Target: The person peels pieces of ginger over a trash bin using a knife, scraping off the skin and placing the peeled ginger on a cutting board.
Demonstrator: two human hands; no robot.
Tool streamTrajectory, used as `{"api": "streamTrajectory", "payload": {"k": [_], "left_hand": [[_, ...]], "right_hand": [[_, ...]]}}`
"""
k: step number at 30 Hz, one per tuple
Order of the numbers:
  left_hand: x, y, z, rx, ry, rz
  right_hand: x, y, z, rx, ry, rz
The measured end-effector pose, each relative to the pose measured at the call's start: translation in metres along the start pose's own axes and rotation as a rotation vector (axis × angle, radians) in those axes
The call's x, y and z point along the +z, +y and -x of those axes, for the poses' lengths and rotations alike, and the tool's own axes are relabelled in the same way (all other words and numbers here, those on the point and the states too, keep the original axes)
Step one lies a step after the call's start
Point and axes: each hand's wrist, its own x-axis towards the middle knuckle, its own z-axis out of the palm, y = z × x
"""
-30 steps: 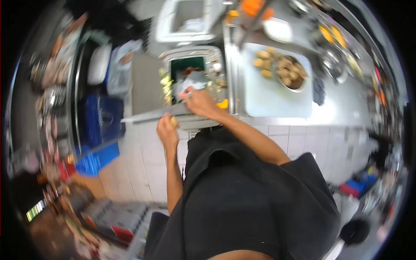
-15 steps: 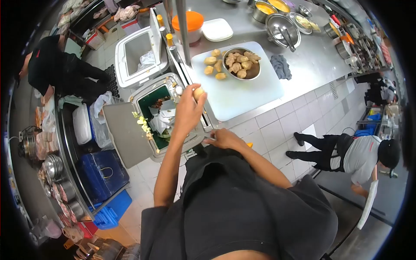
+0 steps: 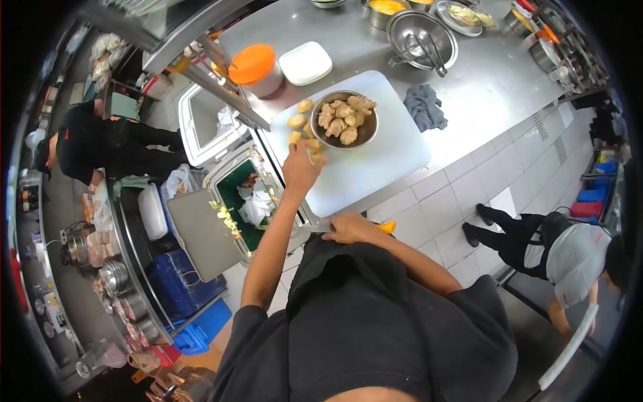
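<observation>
Left hand (image 3: 305,165), fingers partly curled, was at the pale yellow pieces (image 3: 296,121) on the cutting board (image 3: 382,157), beside the bowl (image 3: 369,135) of knobbly roots (image 3: 346,115); blur hid whether it gripped one. Right hand (image 3: 351,228) was wrapped round the knife (image 3: 317,228), blade toward the left forearm (image 3: 270,248) (best held low and away). Gentle fingertip contact seemed advisable against rolling.

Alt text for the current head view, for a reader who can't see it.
A person's left hand is at pale-yellow lumps on a white rectangular cutting board, next to a round steel bowl of knobbly tan roots. The right hand grips a yellow-handled metal knife.
</observation>
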Motion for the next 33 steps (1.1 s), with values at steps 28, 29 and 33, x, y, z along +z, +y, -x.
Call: {"api": "streamTrajectory", "payload": {"k": [28, 29, 33], "left_hand": [[-0.163, -0.036, 0.118, -0.427, 0.175, 1.857], [-0.163, -0.045, 0.126, -0.429, 0.213, 1.876], [-0.169, -0.071, 0.146, -0.552, 0.428, 1.9]], "right_hand": [[-0.07, -0.108, -0.026, -0.18, 0.412, -0.301], [-0.074, -0.123, -0.028, -0.271, 0.477, -0.32], [-0.071, -0.194, -0.027, -0.474, 0.488, -0.164]]}}
